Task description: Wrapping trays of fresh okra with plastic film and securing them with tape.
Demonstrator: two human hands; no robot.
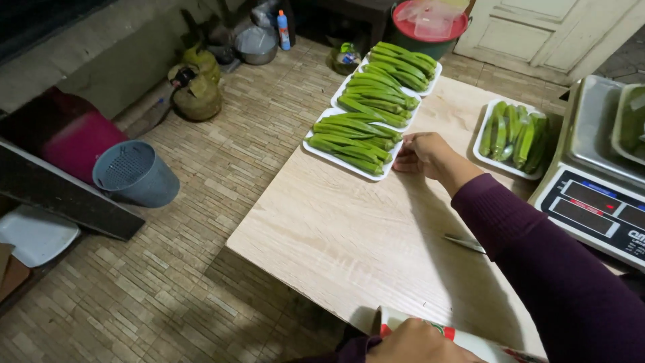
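Ridged green okra (pixel 353 140) on white foam tray (pixel 334 158), right hand (pixel 423 154) fingers curled beside, left hand (pixel 420 341) clasping cylindrical roll (pixel 463 339).

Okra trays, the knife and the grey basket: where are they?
Nearest okra tray (pixel 334 156), head view: its white front rim.
Knife (pixel 463 243), head view: the blade beside the sleeve.
Grey basket (pixel 138 183), head view: its outer wall.

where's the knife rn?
Head view: the knife lies flat on the wooden table, right of centre, partly hidden by the right arm's purple sleeve, near the scale.
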